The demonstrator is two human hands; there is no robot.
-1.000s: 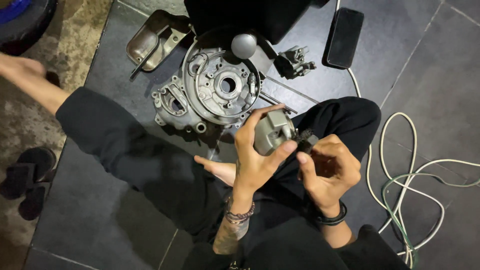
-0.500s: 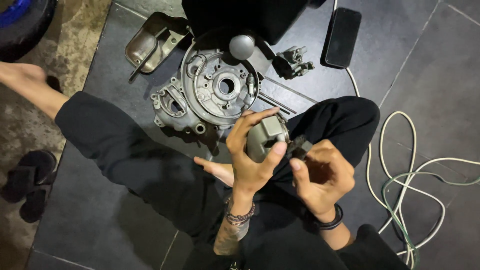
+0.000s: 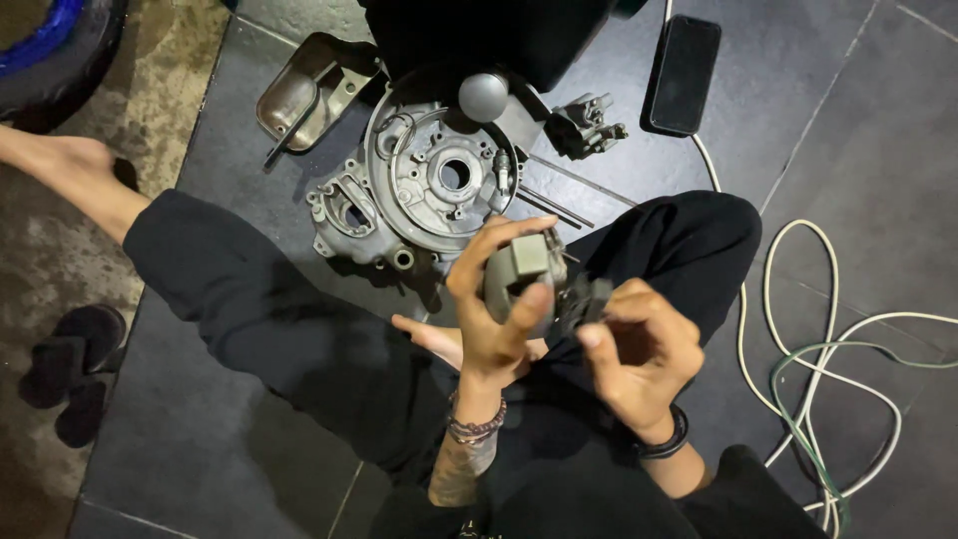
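The left hand (image 3: 496, 299) was wrapped around a small grey metal part (image 3: 521, 271), thumb and fingers closed on it above the lap. The right hand (image 3: 639, 349) pinched a dark piece (image 3: 589, 299) touching that part's side. Just beyond, on the dark tile floor (image 3: 828, 120), lay a round engine casing (image 3: 424, 185), with a black phone (image 3: 684, 72) and white cables (image 3: 798, 329) further right.

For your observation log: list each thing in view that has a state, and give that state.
Small grey metal part: held up, gripped by left hand.
Right hand: pinching a small dark piece beside it.
Round grey engine casing: lying open-side up on the floor.
Black flat phone: lying flat, screen dark.
White cable: loosely looped.
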